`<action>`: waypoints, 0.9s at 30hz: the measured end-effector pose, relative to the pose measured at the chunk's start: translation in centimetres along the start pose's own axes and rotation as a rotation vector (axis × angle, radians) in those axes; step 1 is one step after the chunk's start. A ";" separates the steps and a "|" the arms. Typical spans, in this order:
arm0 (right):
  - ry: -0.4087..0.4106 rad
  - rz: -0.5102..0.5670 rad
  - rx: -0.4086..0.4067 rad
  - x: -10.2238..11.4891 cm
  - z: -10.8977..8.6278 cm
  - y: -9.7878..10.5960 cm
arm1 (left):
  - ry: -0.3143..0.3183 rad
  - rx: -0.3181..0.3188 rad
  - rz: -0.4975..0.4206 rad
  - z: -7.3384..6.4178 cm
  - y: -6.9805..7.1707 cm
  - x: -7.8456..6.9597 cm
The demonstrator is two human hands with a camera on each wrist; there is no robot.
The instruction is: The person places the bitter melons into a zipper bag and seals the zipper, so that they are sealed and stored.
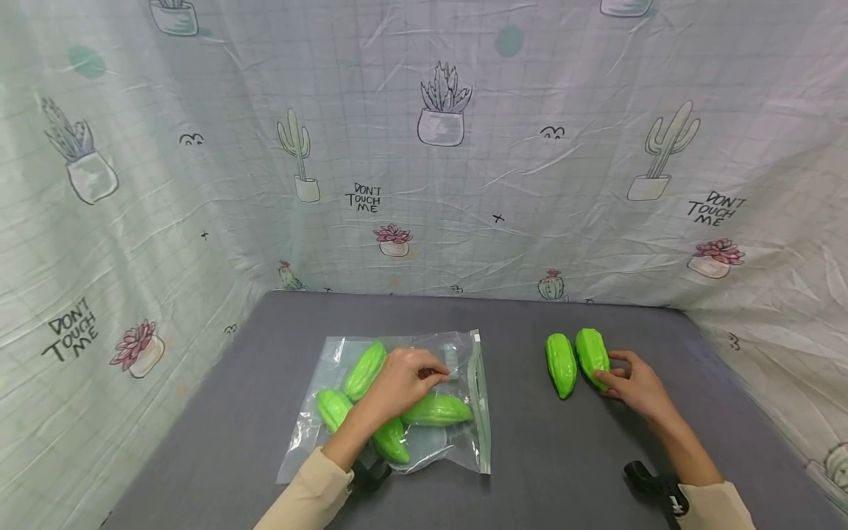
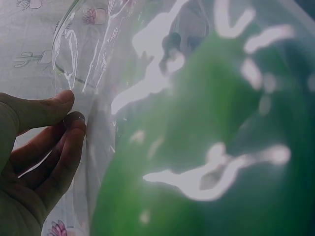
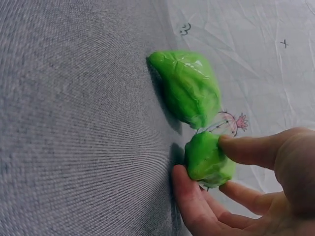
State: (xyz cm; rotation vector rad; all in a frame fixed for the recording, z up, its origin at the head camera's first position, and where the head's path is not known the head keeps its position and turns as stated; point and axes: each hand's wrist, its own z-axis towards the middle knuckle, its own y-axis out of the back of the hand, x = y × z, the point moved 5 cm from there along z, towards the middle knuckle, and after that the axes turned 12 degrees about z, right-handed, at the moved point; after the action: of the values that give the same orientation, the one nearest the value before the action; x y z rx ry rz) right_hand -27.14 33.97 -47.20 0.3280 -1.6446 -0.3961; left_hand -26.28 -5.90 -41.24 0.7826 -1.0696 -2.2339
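Observation:
A clear zip bag lies flat on the grey table, with several ridged bright green bitter melons inside it. My left hand is over the bag, thumb and fingertips pinching its clear upper film; in the left wrist view, the film rises by the fingertips. Right of the bag, two more bitter melons lie side by side. My right hand holds the right-hand melon by its near end, thumb on one side and fingers on the other. The left-hand melon rests beside it, untouched.
The grey table runs back to a light cloth printed with cacti, which hangs behind it and on both sides. The bag's zip edge faces right, toward the two loose melons. A dark strap circles the right wrist.

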 end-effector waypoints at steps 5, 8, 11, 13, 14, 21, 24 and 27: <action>0.017 -0.028 -0.021 0.0 0.0 0.2 | 0.000 0.009 0.002 0.0 -0.1 0.0; 0.023 -0.009 -0.025 0.1 0.0 0.3 | 0.003 0.012 0.001 0.0 -0.1 0.0; 0.032 0.006 -0.032 0.4 0.0 0.5 | 0.007 0.014 0.005 0.0 0.0 0.0; 0.041 0.014 -0.040 0.6 0.0 0.7 | 0.009 0.017 0.011 0.0 0.0 0.0; 0.047 0.022 -0.043 0.7 0.0 0.8 | 0.010 0.018 0.013 0.0 0.0 -0.1; 0.094 0.059 -0.046 1.6 -0.3 1.1 | -0.004 -0.001 0.021 0.0 0.2 -0.3; 0.105 0.075 -0.039 2.0 -0.5 1.0 | -0.002 0.000 0.022 0.1 0.3 -0.3; 0.117 0.097 -0.026 2.5 -0.6 0.8 | 0.005 0.011 0.014 0.1 0.3 -0.2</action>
State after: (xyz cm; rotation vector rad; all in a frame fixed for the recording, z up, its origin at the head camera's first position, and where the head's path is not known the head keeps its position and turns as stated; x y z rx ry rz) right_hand -26.80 33.57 -44.58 0.2461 -1.5333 -0.3186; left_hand -26.12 -5.89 -40.89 0.7820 -1.0824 -2.2149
